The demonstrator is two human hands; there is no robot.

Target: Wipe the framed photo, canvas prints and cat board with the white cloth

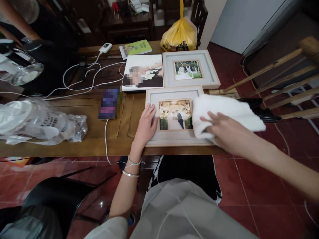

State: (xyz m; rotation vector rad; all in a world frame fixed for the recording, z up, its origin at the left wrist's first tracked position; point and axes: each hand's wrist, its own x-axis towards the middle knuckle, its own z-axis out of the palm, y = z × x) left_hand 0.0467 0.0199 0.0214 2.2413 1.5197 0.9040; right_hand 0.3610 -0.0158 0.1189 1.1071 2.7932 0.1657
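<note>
A pale picture frame (152, 96) with a wedding photo lies flat at the near edge of the wooden table (74, 146). My left hand (146, 125) lies flat and open on the frame's left border, fingers spread. My right hand (224, 127) presses on a folded white cloth (224, 108) that covers the frame's right side; its fingers are stretched over the cloth. A second framed photo (190, 54) and an unframed print (143, 71) lie just behind.
A phone (108, 103) on a white cable lies left of the frame. Plastic-wrapped items (37, 124) sit far left, a yellow bag (179, 33) and a green booklet (136, 48) at the back. Wooden poles (274, 79) lean at right. Another person's arm (15, 20) shows top left.
</note>
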